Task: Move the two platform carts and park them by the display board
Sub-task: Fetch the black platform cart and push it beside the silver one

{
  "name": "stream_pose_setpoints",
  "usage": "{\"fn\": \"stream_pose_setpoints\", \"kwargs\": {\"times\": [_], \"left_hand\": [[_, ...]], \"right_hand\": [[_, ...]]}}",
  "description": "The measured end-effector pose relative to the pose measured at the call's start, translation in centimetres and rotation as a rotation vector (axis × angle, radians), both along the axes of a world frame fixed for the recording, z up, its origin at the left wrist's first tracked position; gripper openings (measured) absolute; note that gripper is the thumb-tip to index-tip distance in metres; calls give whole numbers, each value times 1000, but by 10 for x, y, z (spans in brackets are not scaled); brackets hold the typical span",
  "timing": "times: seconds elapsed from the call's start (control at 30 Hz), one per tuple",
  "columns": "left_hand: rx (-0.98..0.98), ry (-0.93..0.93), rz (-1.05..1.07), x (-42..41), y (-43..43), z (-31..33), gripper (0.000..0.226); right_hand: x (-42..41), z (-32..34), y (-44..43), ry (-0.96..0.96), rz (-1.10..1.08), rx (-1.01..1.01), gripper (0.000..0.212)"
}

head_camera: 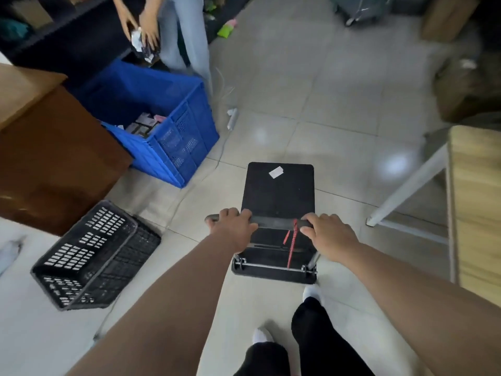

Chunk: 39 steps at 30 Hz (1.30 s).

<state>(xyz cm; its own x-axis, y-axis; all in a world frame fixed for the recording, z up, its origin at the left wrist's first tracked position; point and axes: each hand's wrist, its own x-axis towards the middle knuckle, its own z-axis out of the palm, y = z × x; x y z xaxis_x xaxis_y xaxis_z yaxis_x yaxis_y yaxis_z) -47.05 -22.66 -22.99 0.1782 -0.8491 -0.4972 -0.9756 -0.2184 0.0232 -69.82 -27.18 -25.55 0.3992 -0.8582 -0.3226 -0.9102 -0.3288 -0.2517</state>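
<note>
I have both hands on the handle [273,222] of one cart [279,196]: the left hand [233,229] grips its left end and the right hand [329,236] grips its right end, and the cart stands on the tiled floor just ahead of my feet. I judge this is the pushing step for one cart; no second cart or display board is surely in view. Next I must steer between the blue crate [168,131] and the table [471,202], keeping clear of the person [179,33] ahead.

stockroom | blue crate [173,131] of goods | black basket [95,256] | dark shelving [67,31]
</note>
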Motion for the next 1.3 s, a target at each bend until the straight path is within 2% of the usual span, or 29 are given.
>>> {"fn": "stream_pose_setpoints", "kwargs": {"times": [0.07,0.2,0.4,0.7,1.03,1.3], "left_hand": [[26,13,-69,-12,-18,0,41],[-1,45,-79,-39,-52,-3,40],[7,-28,-108,-67,-111,-8,44],[44,-180,-135,-57,-202,-4,59],[39,-180,-157,-62,-310,-5,58],[-20,-178,-195,-41,-452,-17,61]], "right_hand": [[-11,2,-6,20,-54,-25,36],[-41,2,-35,45,-117,-35,34],[-65,-5,-103,-2,-156,-15,35],[-56,-3,-194,-30,-95,12,36],[-61,-1,-298,-33,-141,59,36],[-42,1,-425,-4,-208,40,37]]}}
